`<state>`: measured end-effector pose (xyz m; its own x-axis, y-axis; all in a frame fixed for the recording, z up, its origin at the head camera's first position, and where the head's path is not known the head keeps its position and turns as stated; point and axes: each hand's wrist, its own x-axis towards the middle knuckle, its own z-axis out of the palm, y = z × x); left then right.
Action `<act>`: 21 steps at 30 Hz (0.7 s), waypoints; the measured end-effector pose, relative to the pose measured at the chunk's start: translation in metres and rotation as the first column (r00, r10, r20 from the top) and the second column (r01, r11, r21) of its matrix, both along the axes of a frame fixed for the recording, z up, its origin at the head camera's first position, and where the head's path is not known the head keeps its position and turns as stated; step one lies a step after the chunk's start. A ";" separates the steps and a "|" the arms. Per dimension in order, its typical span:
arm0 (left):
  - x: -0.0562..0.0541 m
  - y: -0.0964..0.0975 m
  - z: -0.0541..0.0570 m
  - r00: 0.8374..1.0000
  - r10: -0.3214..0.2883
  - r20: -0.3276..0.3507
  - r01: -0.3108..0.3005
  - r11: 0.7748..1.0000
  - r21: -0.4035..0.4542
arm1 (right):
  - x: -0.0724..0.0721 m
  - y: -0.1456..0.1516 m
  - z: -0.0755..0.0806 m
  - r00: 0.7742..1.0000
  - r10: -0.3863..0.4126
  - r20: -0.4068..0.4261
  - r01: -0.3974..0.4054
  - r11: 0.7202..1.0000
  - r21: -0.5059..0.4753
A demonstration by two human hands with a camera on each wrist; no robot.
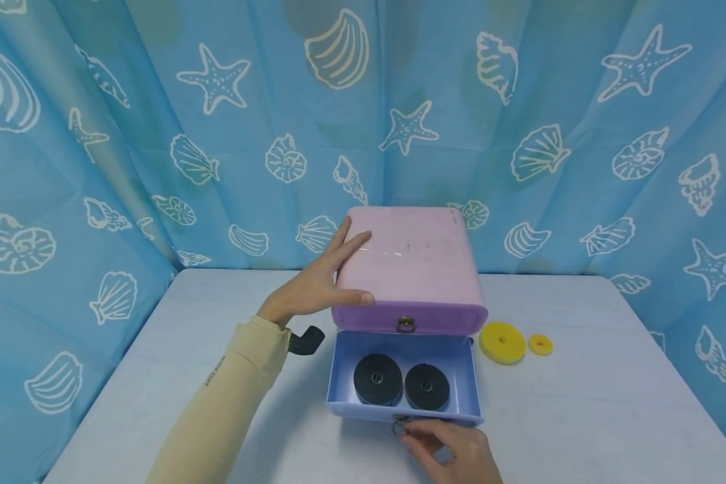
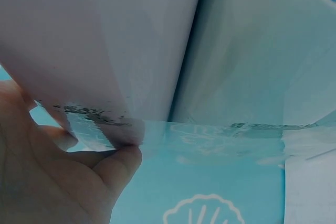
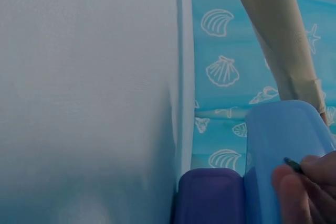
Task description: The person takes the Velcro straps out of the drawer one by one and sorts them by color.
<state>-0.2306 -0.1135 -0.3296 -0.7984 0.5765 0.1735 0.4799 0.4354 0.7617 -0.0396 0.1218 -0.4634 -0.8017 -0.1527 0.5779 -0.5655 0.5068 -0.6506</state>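
My left hand (image 1: 314,286) rests on the pink-topped drawer box (image 1: 411,255), fingers spread over its upper left edge and thumb along the front. In the left wrist view, its fingertips (image 2: 128,156) touch the edge of the box. A blue drawer (image 1: 466,376) is pulled out below the purple front with a ring pull (image 1: 406,325). Inside the drawer lie two black rolls of tape, the left roll (image 1: 378,380) a little bigger than the right roll (image 1: 427,387). With thumb and fingers, my right hand (image 1: 456,447) pinches the ring handle (image 1: 398,426) on the blue drawer's front.
To the right of the box, a big yellow roll (image 1: 502,343) and a small yellow roll (image 1: 541,345) lie on the white table (image 1: 581,417). Another purple drawer front (image 3: 210,195) shows beside the blue one in the right wrist view. A blue shell-patterned curtain (image 1: 448,94) hangs behind.
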 end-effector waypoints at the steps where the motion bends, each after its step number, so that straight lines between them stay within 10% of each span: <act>1: 0.000 0.000 0.000 1.000 -0.001 0.000 0.001 1.000 0.002 | 0.000 0.000 0.000 1.000 -0.006 -0.005 0.006 1.000 0.008; 21: 0.001 0.000 0.000 1.000 0.005 0.005 -0.005 1.000 -0.003 | 0.012 0.021 0.046 0.995 -0.069 -0.068 0.066 0.997 -0.042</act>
